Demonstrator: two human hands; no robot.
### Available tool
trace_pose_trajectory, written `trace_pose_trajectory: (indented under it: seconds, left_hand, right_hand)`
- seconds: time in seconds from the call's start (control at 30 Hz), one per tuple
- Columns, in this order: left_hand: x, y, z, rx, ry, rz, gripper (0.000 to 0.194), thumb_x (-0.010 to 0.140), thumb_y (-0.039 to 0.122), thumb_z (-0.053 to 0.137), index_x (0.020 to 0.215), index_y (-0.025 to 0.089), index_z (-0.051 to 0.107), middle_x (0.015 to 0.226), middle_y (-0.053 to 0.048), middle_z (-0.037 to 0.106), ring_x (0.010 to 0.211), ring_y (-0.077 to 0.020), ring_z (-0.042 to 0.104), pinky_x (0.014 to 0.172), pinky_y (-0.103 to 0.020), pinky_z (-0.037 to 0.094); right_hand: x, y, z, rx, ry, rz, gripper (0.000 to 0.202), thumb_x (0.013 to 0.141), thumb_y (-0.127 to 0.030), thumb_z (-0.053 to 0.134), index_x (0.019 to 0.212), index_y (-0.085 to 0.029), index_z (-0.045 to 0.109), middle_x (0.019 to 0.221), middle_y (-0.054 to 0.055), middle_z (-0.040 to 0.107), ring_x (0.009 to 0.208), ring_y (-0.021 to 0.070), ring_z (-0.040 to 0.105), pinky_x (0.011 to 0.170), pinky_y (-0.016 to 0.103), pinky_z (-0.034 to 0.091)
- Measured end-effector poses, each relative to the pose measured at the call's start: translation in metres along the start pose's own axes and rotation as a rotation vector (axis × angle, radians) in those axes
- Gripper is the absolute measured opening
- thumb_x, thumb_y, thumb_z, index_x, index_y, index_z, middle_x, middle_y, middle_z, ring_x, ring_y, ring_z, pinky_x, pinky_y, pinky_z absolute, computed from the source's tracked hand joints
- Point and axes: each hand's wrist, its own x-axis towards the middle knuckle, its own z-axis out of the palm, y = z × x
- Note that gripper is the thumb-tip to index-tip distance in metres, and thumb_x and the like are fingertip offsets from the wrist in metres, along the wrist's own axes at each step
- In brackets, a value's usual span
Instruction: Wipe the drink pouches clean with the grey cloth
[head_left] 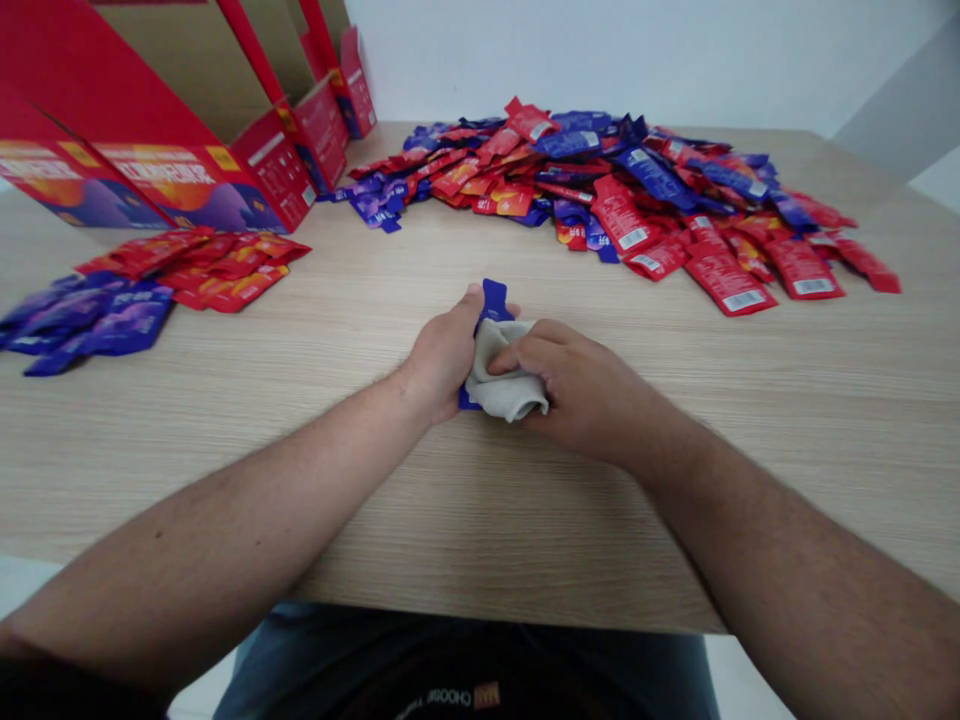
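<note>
The cloth is pale grey, the packet behind it deep blue. The heap mixes red and blue, with white barcode patches; the smaller group pairs red and orange with purplish blue. The boxes are red, patterned orange to violet, brown inside. Pale streaked grain covers the table; the blurred trousers seem dark blue

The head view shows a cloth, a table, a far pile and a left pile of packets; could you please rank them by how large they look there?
1. Table
2. Far pile
3. Left pile
4. Cloth
</note>
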Motion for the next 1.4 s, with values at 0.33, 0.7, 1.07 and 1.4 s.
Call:
trace_pose_trajectory:
  seconds: [0.33, 0.7, 1.07, 1.4]
  left_hand:
    - [-0.017, 0.008, 0.003, -0.071, -0.250, -0.235, 0.049, 0.109, 0.056, 0.043, 0.098, 0.019, 0.073, 0.085, -0.009, 0.079, 0.075, -0.0250, 0.078, 0.066, -0.037, 0.064]
    - [-0.002, -0.002, 0.002, -0.031, 0.051, -0.022, 0.049, 0.108, 0.059, 0.050, 0.099, 0.017, 0.075, 0.083, -0.007, 0.077, 0.078, -0.0209, 0.075, 0.075, -0.031, 0.061]
    - [-0.006, -0.004, 0.005, -0.080, -0.051, -0.099, 0.043, 0.108, 0.053, 0.052, 0.098, 0.018, 0.074, 0.084, -0.007, 0.079, 0.080, -0.0240, 0.077, 0.073, -0.033, 0.061]
    - [-0.002, -0.004, 0.002, -0.110, -0.014, -0.096, 0.050, 0.111, 0.053, 0.042, 0.097, 0.016, 0.074, 0.082, -0.008, 0.076, 0.075, -0.0201, 0.074, 0.078, -0.032, 0.060]
  right_hand:
    - [0.006, 0.009, 0.002, -0.032, 0.239, 0.185, 0.023, 0.083, -0.021, 0.068, 0.106, -0.023, 0.070, 0.104, 0.009, 0.077, 0.100, 0.0317, 0.068, 0.089, 0.046, 0.053]
    - [0.002, 0.002, -0.008, 0.026, -0.012, -0.002, 0.032, 0.079, -0.020, 0.075, 0.110, -0.025, 0.074, 0.109, 0.007, 0.076, 0.097, 0.0263, 0.067, 0.086, 0.038, 0.053]
    - [0.005, 0.011, -0.001, -0.087, 0.196, 0.182, 0.027, 0.081, -0.020, 0.070, 0.109, -0.022, 0.073, 0.100, 0.009, 0.075, 0.099, 0.0316, 0.066, 0.088, 0.044, 0.053]
    - [0.002, 0.002, -0.016, 0.015, -0.128, -0.034, 0.030, 0.081, -0.020, 0.078, 0.111, -0.023, 0.079, 0.103, 0.007, 0.074, 0.096, 0.0257, 0.067, 0.087, 0.037, 0.053]
